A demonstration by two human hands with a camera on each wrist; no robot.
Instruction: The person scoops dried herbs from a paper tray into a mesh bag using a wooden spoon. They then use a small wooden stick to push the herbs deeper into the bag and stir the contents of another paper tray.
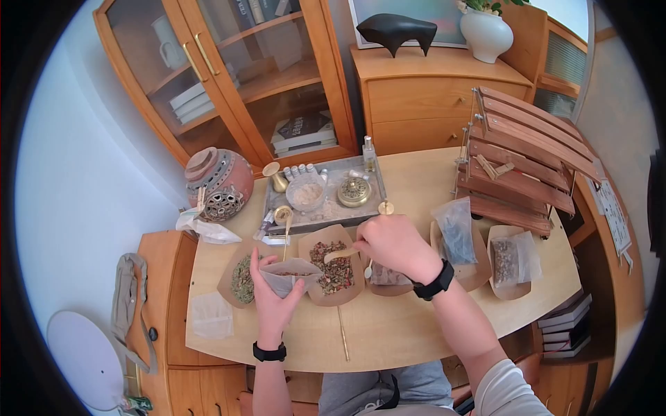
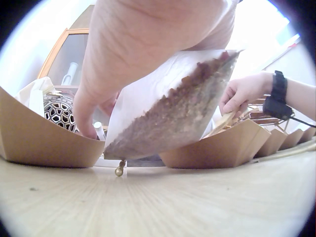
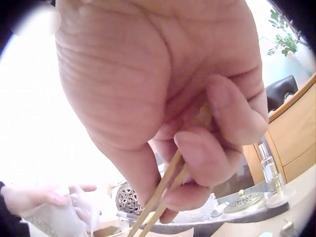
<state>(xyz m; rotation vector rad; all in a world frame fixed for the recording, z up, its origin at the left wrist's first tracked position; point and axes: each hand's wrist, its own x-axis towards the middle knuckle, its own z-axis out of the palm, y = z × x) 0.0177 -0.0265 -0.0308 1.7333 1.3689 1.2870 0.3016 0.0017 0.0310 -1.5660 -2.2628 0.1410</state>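
My left hand (image 1: 274, 305) grips a translucent paper sachet (image 2: 173, 108) with its mouth spread; dark reddish dried bits fill its lower part. Between the fingers of my right hand (image 1: 399, 243) is a wooden spoon (image 1: 340, 254), its bowl low over dried petals (image 1: 334, 277) in a brown paper tray (image 1: 356, 284). The sachet's edge overlaps this tray's left side in the head view. In the right wrist view, curled fingers hold the spoon's handle (image 3: 168, 185). Left of the sachet, a similar tray holds green dried herbs (image 1: 243, 281).
More paper trays with bagged contents (image 1: 513, 260) stand to the right. Behind lies a grey tray (image 1: 312, 223) with a glass bowl (image 1: 305, 193) and brass censer (image 1: 354, 192). A brass stick (image 1: 343, 334) and flat sachets (image 1: 212, 315) lie near the front. A wooden rack (image 1: 520, 166) stands back right.
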